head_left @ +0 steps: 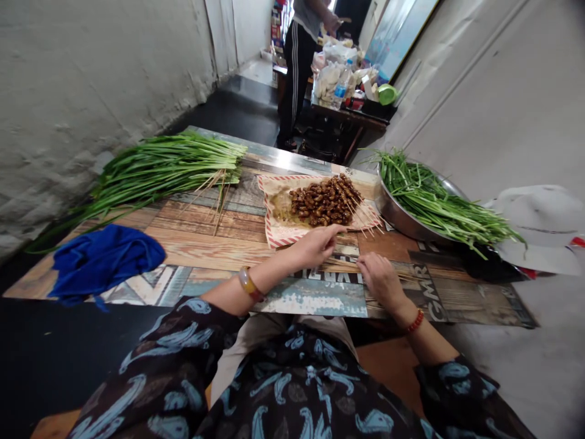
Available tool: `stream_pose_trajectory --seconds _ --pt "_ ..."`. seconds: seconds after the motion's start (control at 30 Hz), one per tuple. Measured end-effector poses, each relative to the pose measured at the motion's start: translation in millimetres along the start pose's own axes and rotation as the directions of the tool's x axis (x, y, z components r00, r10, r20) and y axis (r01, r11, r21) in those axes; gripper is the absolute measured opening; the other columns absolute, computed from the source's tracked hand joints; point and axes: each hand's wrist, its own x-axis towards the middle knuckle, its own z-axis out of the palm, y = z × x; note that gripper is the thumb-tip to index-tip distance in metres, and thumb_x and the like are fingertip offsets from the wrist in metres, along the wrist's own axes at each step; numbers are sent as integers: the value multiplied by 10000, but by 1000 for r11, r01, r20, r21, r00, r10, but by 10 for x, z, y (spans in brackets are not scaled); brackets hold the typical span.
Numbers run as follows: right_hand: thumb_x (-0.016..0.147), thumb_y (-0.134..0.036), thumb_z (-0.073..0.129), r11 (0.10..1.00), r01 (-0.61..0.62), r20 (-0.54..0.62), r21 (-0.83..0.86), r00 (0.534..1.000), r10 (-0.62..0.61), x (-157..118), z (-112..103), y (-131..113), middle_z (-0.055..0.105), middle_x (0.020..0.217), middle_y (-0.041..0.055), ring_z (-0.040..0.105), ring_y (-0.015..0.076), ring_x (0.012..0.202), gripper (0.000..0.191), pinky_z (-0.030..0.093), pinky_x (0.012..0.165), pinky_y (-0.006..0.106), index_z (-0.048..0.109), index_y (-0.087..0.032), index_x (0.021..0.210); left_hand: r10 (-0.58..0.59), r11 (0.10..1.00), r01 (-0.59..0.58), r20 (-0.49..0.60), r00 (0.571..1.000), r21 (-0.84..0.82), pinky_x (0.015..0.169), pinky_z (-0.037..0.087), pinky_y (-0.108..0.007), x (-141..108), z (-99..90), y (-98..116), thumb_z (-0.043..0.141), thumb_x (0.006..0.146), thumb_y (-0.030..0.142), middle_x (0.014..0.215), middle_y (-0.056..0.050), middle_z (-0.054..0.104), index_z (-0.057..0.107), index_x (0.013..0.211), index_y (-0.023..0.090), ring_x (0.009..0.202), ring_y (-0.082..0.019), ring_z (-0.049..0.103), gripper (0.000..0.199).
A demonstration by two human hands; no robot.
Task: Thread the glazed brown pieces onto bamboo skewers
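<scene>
My left hand (320, 246) is closed, its fingers curled at the near edge of a red-and-white bordered sheet (283, 225); whatever is in them is hidden. On that sheet lies a heap of glossy brown pieces (315, 201) that look like silkworm pupae. Several are threaded on skewers (365, 221) whose bare ends point toward me at the right. Bamboo skewers (340, 263) lie on the table by my right hand (380, 279), which is closed with its fingertips pinched at them. It appears to grip a skewer, partly covered by the fingers.
Long green chives (173, 161) with loose skewers (219, 198) lie at the left behind a blue cloth (107, 259). A metal bowl (397, 213) of greens stands right, beside a white cap (539, 222). Beyond the table (228, 244), a person (297, 67) stands near a cluttered side table (347, 110).
</scene>
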Motion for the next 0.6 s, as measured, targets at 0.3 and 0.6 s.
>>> stream_pose_trajectory --seconds 0.3,0.6 --pt "1002 -243 398 1000 -10 41 18 999 9 -181 -51 318 630 838 61 552 208 814 225 358 752 328 576 -190 876 -112 993 109 -78 991 -35 649 385 -251 17 -396 44 519 769 93 735 16 570 544 1048 173 660 -122 512 291" --pt "999 -231 376 998 -35 45 -50 998 38 -420 -41 658 653 858 84 573 219 815 247 374 738 335 596 -183 898 -298 895 193 -215 930 -402 636 388 -229 18 -834 -48 660 667 65 724 10 540 602 991 178 668 -117 491 349"
